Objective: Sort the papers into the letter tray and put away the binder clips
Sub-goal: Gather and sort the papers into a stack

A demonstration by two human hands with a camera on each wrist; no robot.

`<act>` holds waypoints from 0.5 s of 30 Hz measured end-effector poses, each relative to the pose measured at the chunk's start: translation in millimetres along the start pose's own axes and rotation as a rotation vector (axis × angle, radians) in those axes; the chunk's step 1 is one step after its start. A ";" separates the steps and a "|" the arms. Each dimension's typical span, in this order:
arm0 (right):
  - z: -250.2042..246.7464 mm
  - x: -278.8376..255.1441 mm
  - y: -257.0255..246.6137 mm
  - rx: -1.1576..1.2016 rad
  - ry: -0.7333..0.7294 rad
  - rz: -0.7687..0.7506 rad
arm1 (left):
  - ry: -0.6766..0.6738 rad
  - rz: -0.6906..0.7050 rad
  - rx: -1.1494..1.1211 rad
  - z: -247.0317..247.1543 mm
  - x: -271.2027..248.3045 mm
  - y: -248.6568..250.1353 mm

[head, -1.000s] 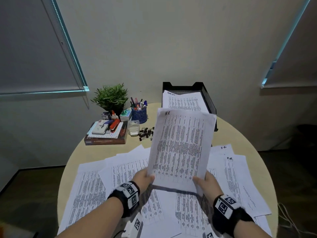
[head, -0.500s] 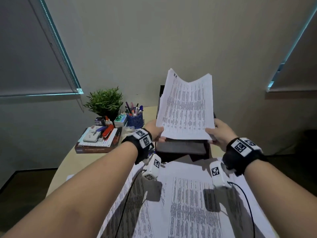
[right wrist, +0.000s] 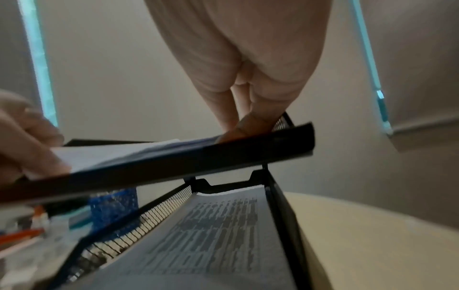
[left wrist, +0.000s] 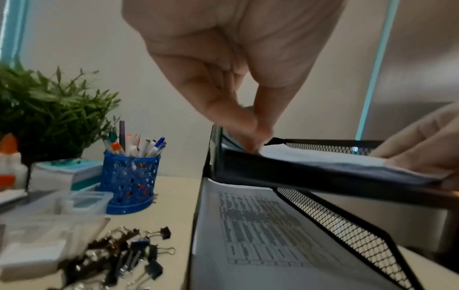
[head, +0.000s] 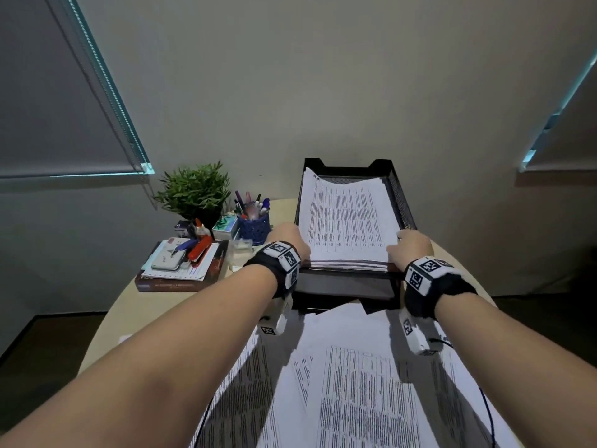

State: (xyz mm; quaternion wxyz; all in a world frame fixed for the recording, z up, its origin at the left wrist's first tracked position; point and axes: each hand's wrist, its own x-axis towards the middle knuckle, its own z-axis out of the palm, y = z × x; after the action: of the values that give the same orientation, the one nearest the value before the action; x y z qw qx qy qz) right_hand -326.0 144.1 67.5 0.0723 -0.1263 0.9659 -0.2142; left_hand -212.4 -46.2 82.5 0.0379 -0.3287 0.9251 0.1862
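Observation:
A black mesh letter tray (head: 402, 205) with two tiers stands at the back of the round table. A stack of printed papers (head: 349, 218) lies in its top tier. My left hand (head: 289, 237) pinches the stack's near left corner (left wrist: 270, 151) between thumb and fingers. My right hand (head: 412, 245) grips the near right corner, thumb and fingers (right wrist: 248, 125) pressed at the edge. The lower tier holds another printed sheet (left wrist: 261, 225). A heap of black binder clips (left wrist: 124, 253) lies on the table left of the tray.
Loose printed sheets (head: 355, 383) cover the near half of the table. Left of the tray stand a blue pen cup (head: 253, 226), a clear plastic box (left wrist: 82, 202), a plant (head: 195, 189), and a book (head: 181, 270) stacked with small items.
Both hands carried the sheets from above the table forward and laid them flat in the tray's top tier. The view has moved closer to the tray.

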 end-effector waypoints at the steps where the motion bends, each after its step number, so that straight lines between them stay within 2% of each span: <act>1: -1.3 -3.6 -0.6 -0.071 0.018 -0.027 | 0.011 0.010 0.006 0.8 -1.3 -3.3; 4: -8.9 -20.6 -1.3 -0.156 0.080 -0.079 | 0.032 0.021 -0.019 1.0 -8.6 -16.9; 8: -10.4 -53.1 8.4 -0.064 0.108 -0.141 | 0.033 0.034 -0.080 11.4 -33.4 -40.0; 11: -1.5 -82.0 18.1 -0.015 0.064 -0.159 | -0.024 0.033 -0.108 25.5 -59.7 -60.1; 15: 22.0 -122.8 33.3 0.038 -0.028 -0.169 | -0.177 0.006 -0.121 54.5 -95.3 -91.5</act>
State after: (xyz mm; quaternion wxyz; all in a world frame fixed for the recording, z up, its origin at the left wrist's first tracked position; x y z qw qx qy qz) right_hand -211.2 198.4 43.9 0.0701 -0.2088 0.9465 -0.2360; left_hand -83.9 -34.8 21.1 0.0989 -0.3101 0.9062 0.2699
